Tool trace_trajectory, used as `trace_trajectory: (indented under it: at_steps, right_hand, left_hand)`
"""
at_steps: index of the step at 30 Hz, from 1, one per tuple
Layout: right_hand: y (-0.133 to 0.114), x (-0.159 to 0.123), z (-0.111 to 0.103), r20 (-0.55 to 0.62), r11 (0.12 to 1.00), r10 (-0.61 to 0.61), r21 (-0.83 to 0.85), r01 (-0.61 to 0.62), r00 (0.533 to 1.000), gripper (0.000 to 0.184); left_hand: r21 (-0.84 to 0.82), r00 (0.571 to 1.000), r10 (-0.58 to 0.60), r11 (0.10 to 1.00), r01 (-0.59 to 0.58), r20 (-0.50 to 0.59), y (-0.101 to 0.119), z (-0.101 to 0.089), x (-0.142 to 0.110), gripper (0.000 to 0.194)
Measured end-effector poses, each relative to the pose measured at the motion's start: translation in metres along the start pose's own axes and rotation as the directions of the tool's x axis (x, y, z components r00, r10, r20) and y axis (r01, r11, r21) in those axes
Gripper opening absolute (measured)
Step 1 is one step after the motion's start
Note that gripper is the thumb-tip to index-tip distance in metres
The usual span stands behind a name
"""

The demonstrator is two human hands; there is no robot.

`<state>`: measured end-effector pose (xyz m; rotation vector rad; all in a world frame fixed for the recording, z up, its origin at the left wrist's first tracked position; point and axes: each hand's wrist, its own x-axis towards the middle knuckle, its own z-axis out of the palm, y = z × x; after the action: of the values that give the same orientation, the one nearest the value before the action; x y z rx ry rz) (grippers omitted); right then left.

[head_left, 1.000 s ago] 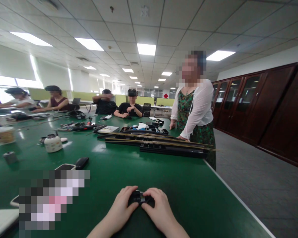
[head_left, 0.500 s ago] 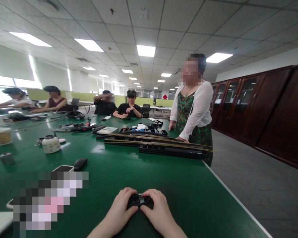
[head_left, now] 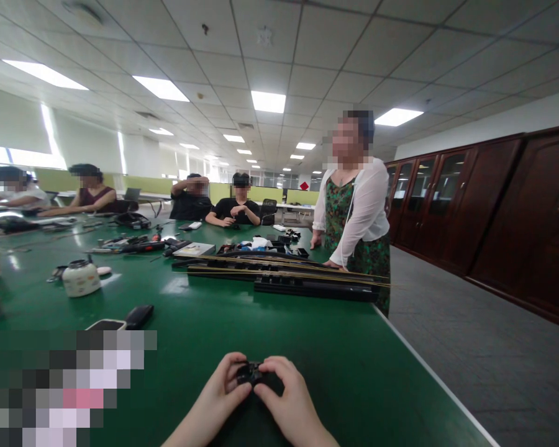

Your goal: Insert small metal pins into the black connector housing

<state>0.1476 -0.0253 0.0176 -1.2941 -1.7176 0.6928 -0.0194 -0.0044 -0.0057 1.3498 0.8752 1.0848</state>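
Note:
Between my two hands, low in the head view, is a small black part (head_left: 250,373) with a bit of metal showing on it. Its exact kind is too small to make out. My left hand (head_left: 228,383) grips its left side, thumb in front and fingers behind. On the other side, my right hand (head_left: 284,388) closes on it with thumb and fingertips. Both hands are just over the green table (head_left: 190,347), near its front edge. The fingers cover much of the part.
Long black rails (head_left: 317,287) with thin yellowish rods lie across the table ahead. A white jar (head_left: 81,277) and a black object (head_left: 140,316) are to the left. A person (head_left: 354,205) stands by the rails. Several people sit at the far side. Dark wooden cabinets (head_left: 484,205) line the right.
The view has turned slightly to the right, so the surroundings shift left. The black part appears turned or tilted between my fingers, and my right hand's fingers look more arched.

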Motion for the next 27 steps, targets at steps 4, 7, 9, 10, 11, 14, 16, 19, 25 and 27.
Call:
trace_trajectory:
  at_steps: [4,7,9,10,11,14,16,19,25,27]
  right_hand:
    - [-0.001,0.000,0.000,-0.020,0.999,-0.028,0.037,0.029,0.999,0.016]
    - [-0.004,0.000,-0.001,-0.027,0.998,-0.034,0.047,0.035,0.999,0.015]
    - [-0.004,0.000,-0.001,-0.021,0.999,-0.032,0.039,0.033,0.999,0.014]
    - [-0.005,0.000,-0.001,-0.018,0.999,-0.030,0.033,0.030,0.999,0.013]
    - [-0.005,0.000,-0.001,-0.014,0.999,-0.028,0.027,0.028,1.000,0.013]
    - [-0.006,0.000,-0.001,-0.010,1.000,-0.020,0.016,0.020,1.000,0.014]
    - [-0.007,0.000,-0.002,-0.005,1.000,-0.021,0.017,0.021,1.000,0.016]
    - [-0.007,0.000,-0.002,0.001,1.000,-0.022,0.012,0.022,1.000,0.018]
    - [-0.004,0.000,0.000,-0.007,1.000,-0.030,0.004,0.030,1.000,0.020]
    - [-0.002,0.000,0.001,-0.022,0.998,-0.060,0.007,0.060,0.998,0.019]
  left_hand:
    - [-0.100,0.999,-0.044,0.994,0.046,0.022,0.001,0.001,0.000,0.056]
    - [-0.128,0.996,-0.085,0.988,0.087,0.020,0.004,0.002,-0.002,0.063]
    - [-0.145,0.995,-0.098,0.984,0.099,0.017,0.006,0.002,-0.003,0.066]
    - [-0.154,0.995,-0.097,0.983,0.099,0.017,0.006,0.003,-0.003,0.065]
    - [-0.161,0.995,-0.094,0.982,0.095,0.017,0.007,0.003,-0.004,0.063]
    - [-0.178,0.996,-0.085,0.980,0.087,0.018,0.006,0.003,-0.003,0.054]
    - [-0.186,0.996,-0.089,0.979,0.089,0.006,0.003,0.003,-0.003,0.053]
    - [-0.194,0.995,-0.098,0.976,0.094,-0.011,-0.001,0.003,-0.003,0.056]
    - [-0.286,0.996,-0.088,0.955,0.081,-0.013,-0.004,0.003,-0.002,0.053]
    - [-0.310,0.995,-0.094,0.947,0.083,-0.022,-0.004,0.004,-0.002,0.050]
